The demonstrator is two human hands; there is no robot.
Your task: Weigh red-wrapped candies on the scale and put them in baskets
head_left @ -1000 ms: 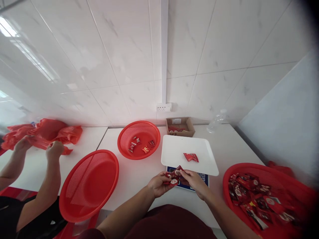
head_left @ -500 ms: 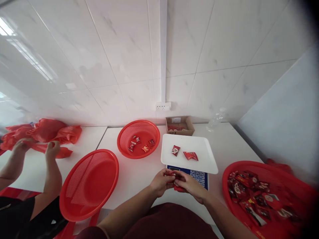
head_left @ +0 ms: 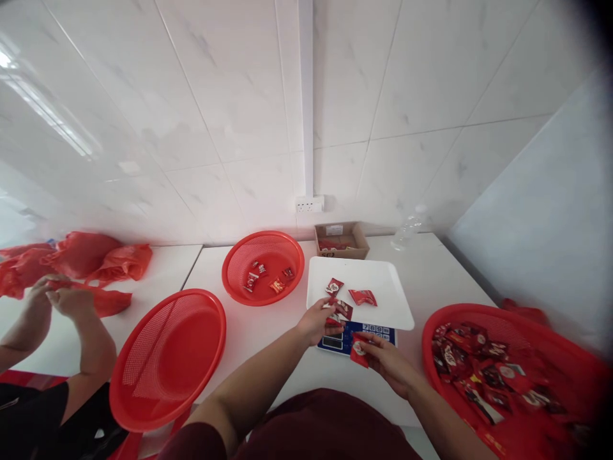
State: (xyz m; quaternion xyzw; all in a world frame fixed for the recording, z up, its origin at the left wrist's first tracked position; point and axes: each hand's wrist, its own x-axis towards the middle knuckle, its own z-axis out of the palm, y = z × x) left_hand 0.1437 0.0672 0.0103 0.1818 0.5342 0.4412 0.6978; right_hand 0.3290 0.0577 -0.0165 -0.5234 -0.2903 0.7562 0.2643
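Note:
My left hand (head_left: 318, 321) reaches to the front edge of the white scale tray (head_left: 387, 281) and pinches a red snack packet (head_left: 343, 308) over it. My right hand (head_left: 385, 359) hovers in front of the blue scale (head_left: 355, 335), closed on another red packet (head_left: 358, 351). Two packets (head_left: 363, 296) lie on the tray. The red basket (head_left: 522, 319) at my right is heaped with several red and dark packets.
A small red basket (head_left: 239, 268) with a few packets stands behind an empty red basket (head_left: 158, 358). A cardboard box (head_left: 341, 239) and a clear bottle (head_left: 406, 234) sit by the wall. At left another person's hands (head_left: 57, 300) handle red plastic bags (head_left: 81, 255).
My hands were together in front of the scale; they have parted. The left one has moved forward to the tray with a packet, and the right stays low with another.

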